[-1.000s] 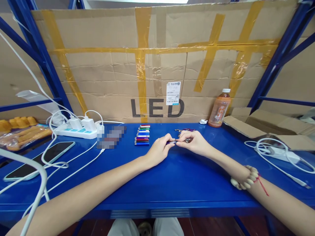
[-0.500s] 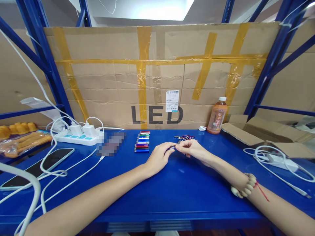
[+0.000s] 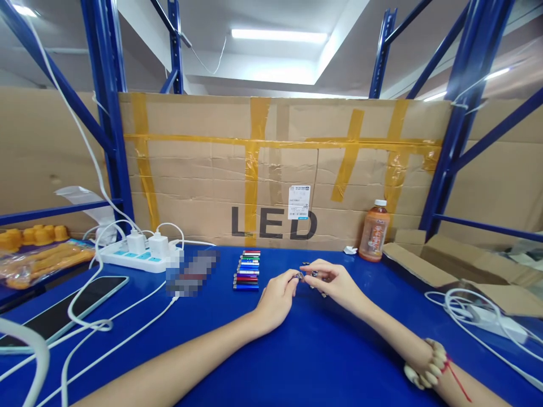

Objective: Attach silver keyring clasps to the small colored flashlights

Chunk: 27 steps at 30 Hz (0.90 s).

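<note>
Near the middle of the table, my left hand [image 3: 276, 301] is closed on a small metal-ended tube [image 3: 300, 276], most of it hidden by the fingers. My right hand [image 3: 339, 288] meets it from the right, its thumb and index fingertip close to the silver end. Silvery bits show between those right fingers, but whether they are held or lie behind cannot be made out. To the left of my hands lies a row of several slim coloured metal tubes [image 3: 247, 272] with silvery ends. Small metal pieces [image 3: 306, 263] peek out behind the right hand, which hides the rest.
A power strip [image 3: 127, 259] with plugs and white cables, a phone [image 3: 72, 308] and a blurred-out object [image 3: 195, 274] lie left. Toward the right stand a drink bottle [image 3: 374, 232] and an open cardboard box [image 3: 424, 265], with a coiled cable [image 3: 470, 316] in front. Cardboard [image 3: 203, 169] closes the back.
The view has tilted upward, so everything sits lower in the picture. My right fingers have parted a little from the left hand's tube, which now shows its silvery end.
</note>
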Each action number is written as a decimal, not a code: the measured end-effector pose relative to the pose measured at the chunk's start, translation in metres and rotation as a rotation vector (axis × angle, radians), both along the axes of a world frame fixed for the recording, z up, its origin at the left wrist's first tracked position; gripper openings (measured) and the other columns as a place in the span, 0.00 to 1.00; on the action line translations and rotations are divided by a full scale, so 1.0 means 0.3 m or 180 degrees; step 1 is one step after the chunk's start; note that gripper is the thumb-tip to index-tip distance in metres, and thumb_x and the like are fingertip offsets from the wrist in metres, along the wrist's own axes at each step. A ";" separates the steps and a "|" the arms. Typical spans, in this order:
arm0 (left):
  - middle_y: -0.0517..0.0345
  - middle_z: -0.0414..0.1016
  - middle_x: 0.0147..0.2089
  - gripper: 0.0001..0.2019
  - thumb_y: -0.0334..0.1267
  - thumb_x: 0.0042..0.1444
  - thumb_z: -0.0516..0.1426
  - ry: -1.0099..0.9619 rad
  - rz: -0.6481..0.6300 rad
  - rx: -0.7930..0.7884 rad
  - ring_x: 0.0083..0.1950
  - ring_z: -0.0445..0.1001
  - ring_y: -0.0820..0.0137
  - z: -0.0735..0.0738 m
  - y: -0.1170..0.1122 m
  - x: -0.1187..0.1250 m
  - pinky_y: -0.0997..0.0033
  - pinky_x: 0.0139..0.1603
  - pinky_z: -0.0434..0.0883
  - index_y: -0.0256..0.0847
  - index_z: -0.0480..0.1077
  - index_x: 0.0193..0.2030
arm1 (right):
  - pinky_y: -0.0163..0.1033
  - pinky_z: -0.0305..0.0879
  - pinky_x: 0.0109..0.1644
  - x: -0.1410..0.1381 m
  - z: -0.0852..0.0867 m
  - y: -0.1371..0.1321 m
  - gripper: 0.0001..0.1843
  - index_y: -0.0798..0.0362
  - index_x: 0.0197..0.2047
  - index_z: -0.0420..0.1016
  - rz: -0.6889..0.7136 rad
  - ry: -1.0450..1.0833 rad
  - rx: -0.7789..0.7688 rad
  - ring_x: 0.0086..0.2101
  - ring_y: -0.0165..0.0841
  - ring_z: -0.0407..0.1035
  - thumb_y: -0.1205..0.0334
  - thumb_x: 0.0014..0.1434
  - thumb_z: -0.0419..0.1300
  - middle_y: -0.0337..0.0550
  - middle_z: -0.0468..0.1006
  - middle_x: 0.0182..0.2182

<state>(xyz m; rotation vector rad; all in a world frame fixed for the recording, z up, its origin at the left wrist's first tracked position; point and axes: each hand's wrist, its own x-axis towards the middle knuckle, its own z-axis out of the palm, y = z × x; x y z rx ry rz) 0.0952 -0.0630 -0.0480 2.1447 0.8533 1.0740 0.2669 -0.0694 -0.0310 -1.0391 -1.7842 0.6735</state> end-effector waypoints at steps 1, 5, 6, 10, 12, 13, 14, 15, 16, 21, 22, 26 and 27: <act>0.64 0.60 0.25 0.11 0.39 0.60 0.42 0.0013 -0.0006 -0.0011 0.28 0.60 0.77 -0.001 0.002 0.000 0.77 0.32 0.57 0.38 0.61 0.33 | 0.28 0.57 0.20 0.000 0.000 0.001 0.24 0.59 0.39 0.75 0.0083 -0.0002 0.0040 0.20 0.20 0.59 0.48 0.46 0.62 0.47 0.68 0.34; 0.63 0.61 0.26 0.12 0.38 0.60 0.42 0.0214 0.0002 0.0059 0.29 0.60 0.77 0.001 0.001 -0.002 0.77 0.32 0.56 0.38 0.58 0.29 | 0.27 0.58 0.18 -0.002 0.003 0.004 0.21 0.60 0.32 0.76 0.0229 0.0130 -0.0028 0.21 0.21 0.61 0.49 0.44 0.64 0.47 0.67 0.34; 0.63 0.61 0.27 0.12 0.38 0.60 0.41 0.0267 -0.0005 0.0106 0.29 0.60 0.77 0.002 -0.001 -0.002 0.77 0.32 0.56 0.38 0.58 0.29 | 0.27 0.58 0.18 -0.002 0.004 0.004 0.21 0.61 0.30 0.76 0.0243 0.0160 -0.0061 0.21 0.21 0.61 0.49 0.43 0.64 0.47 0.67 0.33; 0.62 0.62 0.28 0.12 0.39 0.61 0.40 0.0377 -0.0085 0.0238 0.30 0.61 0.76 0.003 -0.006 -0.004 0.76 0.33 0.57 0.38 0.57 0.30 | 0.27 0.58 0.19 0.003 0.007 0.003 0.20 0.61 0.30 0.75 0.0336 0.0228 -0.0139 0.21 0.21 0.62 0.50 0.43 0.65 0.46 0.67 0.32; 0.62 0.62 0.28 0.13 0.40 0.61 0.40 0.0401 -0.0129 0.0237 0.30 0.61 0.76 0.003 -0.007 -0.005 0.76 0.33 0.57 0.38 0.57 0.30 | 0.27 0.58 0.18 0.008 0.007 0.004 0.20 0.61 0.31 0.76 0.0362 0.0234 -0.0190 0.21 0.21 0.61 0.51 0.43 0.65 0.46 0.67 0.32; 0.62 0.62 0.28 0.13 0.40 0.61 0.40 0.0415 -0.0151 0.0235 0.30 0.61 0.76 0.003 -0.007 -0.005 0.76 0.33 0.57 0.38 0.57 0.30 | 0.27 0.57 0.18 0.011 0.007 0.005 0.20 0.61 0.32 0.76 0.0368 0.0232 -0.0221 0.21 0.21 0.61 0.51 0.43 0.65 0.46 0.68 0.33; 0.62 0.62 0.28 0.13 0.40 0.61 0.40 0.0432 -0.0170 0.0237 0.29 0.61 0.76 0.004 -0.007 -0.005 0.76 0.33 0.57 0.38 0.57 0.30 | 0.27 0.57 0.19 0.014 0.006 0.007 0.20 0.61 0.32 0.76 0.0375 0.0225 -0.0255 0.20 0.20 0.60 0.51 0.43 0.65 0.46 0.68 0.34; 0.62 0.62 0.28 0.13 0.40 0.61 0.40 0.0450 -0.0189 0.0242 0.29 0.61 0.76 0.004 -0.007 -0.005 0.77 0.33 0.57 0.38 0.57 0.29 | 0.27 0.57 0.19 0.016 0.005 0.008 0.21 0.62 0.32 0.76 0.0386 0.0222 -0.0287 0.20 0.20 0.60 0.51 0.43 0.65 0.46 0.68 0.34; 0.62 0.62 0.28 0.13 0.40 0.61 0.40 0.0467 -0.0207 0.0252 0.29 0.61 0.77 0.005 -0.008 -0.005 0.77 0.33 0.58 0.38 0.57 0.29 | 0.27 0.57 0.19 0.019 0.004 0.009 0.21 0.62 0.32 0.76 0.0405 0.0223 -0.0314 0.20 0.19 0.60 0.51 0.42 0.66 0.46 0.68 0.34; 0.61 0.62 0.28 0.13 0.40 0.61 0.40 0.0506 -0.0226 0.0240 0.30 0.61 0.76 0.006 -0.007 -0.005 0.77 0.34 0.58 0.38 0.57 0.30 | 0.26 0.55 0.19 0.028 -0.002 0.015 0.19 0.62 0.32 0.75 0.0510 0.0219 -0.0342 0.20 0.19 0.60 0.53 0.44 0.65 0.45 0.68 0.33; 0.62 0.62 0.28 0.13 0.40 0.61 0.40 0.0505 -0.0235 0.0234 0.30 0.61 0.76 0.006 -0.006 -0.004 0.76 0.34 0.58 0.38 0.57 0.30 | 0.26 0.55 0.19 0.030 -0.003 0.015 0.19 0.61 0.33 0.75 0.0515 0.0222 -0.0333 0.20 0.19 0.60 0.53 0.44 0.65 0.45 0.68 0.33; 0.63 0.62 0.28 0.13 0.40 0.61 0.40 0.0465 -0.0300 0.0200 0.30 0.61 0.76 0.005 -0.004 -0.003 0.76 0.34 0.57 0.38 0.57 0.30 | 0.26 0.55 0.19 0.035 -0.007 0.012 0.19 0.61 0.33 0.75 0.0517 0.0269 -0.0358 0.21 0.19 0.60 0.53 0.44 0.65 0.45 0.68 0.33; 0.63 0.62 0.27 0.13 0.40 0.61 0.40 0.0466 -0.0324 0.0185 0.30 0.61 0.76 0.005 -0.004 -0.004 0.76 0.34 0.57 0.37 0.57 0.30 | 0.26 0.55 0.19 0.034 -0.006 0.011 0.19 0.61 0.32 0.75 0.0514 0.0277 -0.0380 0.21 0.19 0.60 0.53 0.43 0.65 0.45 0.68 0.33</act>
